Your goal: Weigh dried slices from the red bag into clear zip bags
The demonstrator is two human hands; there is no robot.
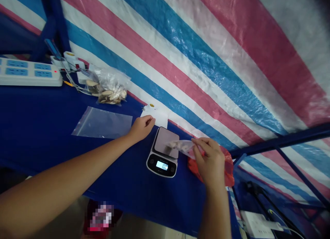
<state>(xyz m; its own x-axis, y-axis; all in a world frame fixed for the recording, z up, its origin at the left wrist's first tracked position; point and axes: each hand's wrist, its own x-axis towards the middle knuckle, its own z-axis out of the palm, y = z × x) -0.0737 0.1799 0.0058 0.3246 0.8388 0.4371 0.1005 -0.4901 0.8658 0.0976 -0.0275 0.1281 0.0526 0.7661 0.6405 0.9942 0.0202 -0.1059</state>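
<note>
While the right hand (210, 156) pinched a small clear bag (182, 146), its far end reached over the scale (165, 136), contact unclear; a light, steady pinch without downward pressure seemed best. The left hand (142, 127) curled beside white paper (161, 119), its grip impossible to tell. Blur obscured the small clear bag's contents.

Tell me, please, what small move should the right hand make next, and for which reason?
Probably lower the small clear bag fully onto the scale pan and let go. The right hand pinches one end, while the other is over the pan; contact there is hard to tell. The display is lit, and a hand holding the bag could disturb its reading.
</note>
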